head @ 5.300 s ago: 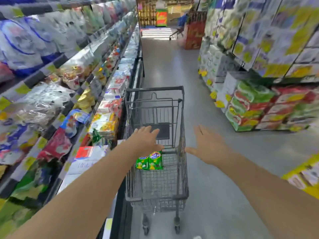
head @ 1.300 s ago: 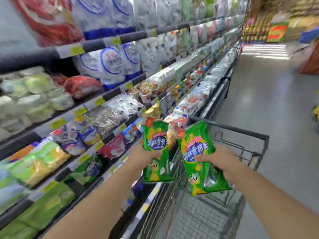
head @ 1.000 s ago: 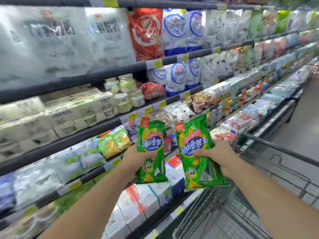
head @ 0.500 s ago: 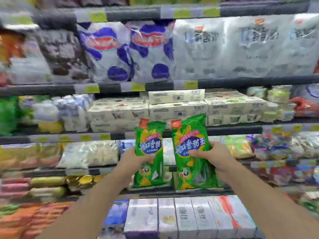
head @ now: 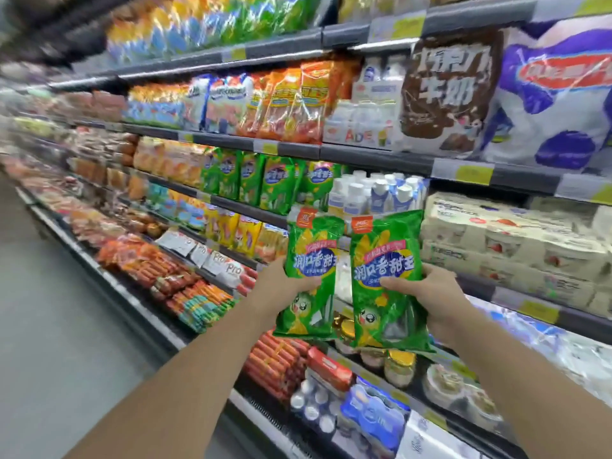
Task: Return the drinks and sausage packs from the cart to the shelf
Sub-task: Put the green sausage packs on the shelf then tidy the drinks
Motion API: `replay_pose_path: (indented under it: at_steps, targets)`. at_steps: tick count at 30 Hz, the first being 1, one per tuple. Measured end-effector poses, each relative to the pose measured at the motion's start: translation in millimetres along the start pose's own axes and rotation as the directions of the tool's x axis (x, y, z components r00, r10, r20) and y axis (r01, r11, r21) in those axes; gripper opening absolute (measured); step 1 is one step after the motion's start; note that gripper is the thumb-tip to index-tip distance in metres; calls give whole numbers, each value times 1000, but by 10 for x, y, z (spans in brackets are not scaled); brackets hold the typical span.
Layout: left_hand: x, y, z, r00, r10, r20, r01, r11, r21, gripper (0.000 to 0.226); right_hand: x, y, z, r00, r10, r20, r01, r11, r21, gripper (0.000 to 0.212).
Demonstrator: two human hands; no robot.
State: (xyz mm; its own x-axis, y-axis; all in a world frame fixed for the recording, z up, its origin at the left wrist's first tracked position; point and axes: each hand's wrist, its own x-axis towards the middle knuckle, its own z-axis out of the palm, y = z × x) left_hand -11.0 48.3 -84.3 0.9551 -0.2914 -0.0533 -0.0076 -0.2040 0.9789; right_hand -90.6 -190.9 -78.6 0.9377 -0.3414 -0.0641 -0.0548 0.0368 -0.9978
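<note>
I hold two green sausage packs upright, side by side, in front of the chilled shelf. My left hand (head: 281, 286) grips the left green pack (head: 309, 279) at its left edge. My right hand (head: 430, 294) grips the right green pack (head: 384, 283) at its right edge, thumb across the front. A row of matching green packs (head: 261, 180) stands on a shelf up and to the left of my hands. White drink bottles (head: 374, 195) stand just behind the held packs. The cart is out of view.
Shelf edges (head: 381, 155) with yellow price tags run across at several heights. Red and orange sausage bundles (head: 172, 279) lie on the low ledge at left. Cream boxes (head: 513, 246) fill the shelf at right. Grey aisle floor (head: 49, 326) lies at left.
My view has swung left along the shelf since half a second ago. Both packs stay in my hands, held the same way. The matching green packs have come into view.
</note>
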Motion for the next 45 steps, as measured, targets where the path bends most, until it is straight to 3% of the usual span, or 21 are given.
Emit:
replay_pose_path:
  at_steps: [3, 4, 7, 9, 10, 13, 14, 17, 21, 27, 31, 33, 36, 37, 38, 40, 41, 43, 45]
  targets:
    - [142, -51, -215, 997, -25, -74, 24, 1000, -12, 73, 313, 27, 302, 996, 10, 89, -11, 1000, 5, 85]
    - [206, -66, -275, 996, -35, -85, 34, 999, -20, 73, 405, 18, 389, 994, 4, 111, -4, 1000, -3, 83]
    - [372, -64, -422, 992, -43, -119, 39, 998, -39, 45, 675, -54, 581, 987, -23, 158, 23, 1000, 2, 62]
    - [521, -54, -515, 986, -70, -149, 62, 996, -56, 41, 849, -116, 655, 984, -32, 177, 27, 999, 29, 49]
    - [587, -25, -548, 984, -79, -162, 69, 995, -65, 49, 937, -139, 681, 982, -37, 184, 28, 998, 52, 47]
    - [861, -10, -643, 981, -60, -184, 44, 995, -89, 100, 1182, -179, 745, 977, -44, 209, 22, 994, 110, 42]
    - [924, 27, -658, 981, -59, -186, 42, 994, -99, 98, 1257, -187, 768, 975, -46, 216, 19, 992, 125, 38]
    - [1060, 134, -667, 986, -52, -160, 30, 990, -139, 44, 1448, -184, 867, 969, -57, 239, 23, 990, 141, 42]
    - [1358, 156, -744, 991, -40, -129, 16, 983, -184, 33, 1671, -204, 1030, 970, -62, 234, 24, 986, 166, 55]
    - [2047, 37, -1002, 999, -52, 7, 52, 970, -238, 28, 1956, -227, 1366, 982, -58, 182, 25, 984, 178, 50]
    - [2612, -39, -1264, 986, -36, 161, 57, 990, -130, 31, 2083, -233, 1662, 996, -44, 78, 28, 982, 185, 45]
    - [2906, -45, -1377, 971, -43, 235, 66, 994, -91, 44, 2149, -236, 1807, 1000, -26, 5, 25, 982, 186, 47]
    - [3365, -50, -1454, 957, -45, 286, 64, 996, -56, 105, 2230, -238, 1978, 995, -14, -95, 34, 977, 210, 52]
    - [3503, -43, -1442, 949, -35, 314, 55, 997, -56, 110, 2248, -241, 2023, 991, -10, -131, 38, 976, 216, 53]
    - [3634, -35, -1421, 935, -35, 352, 60, 996, -61, 100, 2264, -232, 2057, 986, -3, -168, 40, 975, 218, 53]
    - [3780, 54, -1341, 914, 1, 406, 14, 999, -34, 37, 2274, -200, 2092, 973, 13, -231, 36, 977, 209, 53]
    - [3849, 87, -1283, 905, 30, 424, -19, 999, -32, 16, 2266, -186, 2096, 964, 20, -264, 34, 979, 201, 52]
    - [3948, 215, -1155, 890, 78, 450, -59, 997, -56, 10, 2247, -167, 2077, 943, 26, -332, 39, 981, 188, 52]
    - [4064, 277, -1018, 892, 115, 438, -96, 993, -66, 23, 2232, -157, 2051, 925, 34, -379, 41, 982, 186, 54]
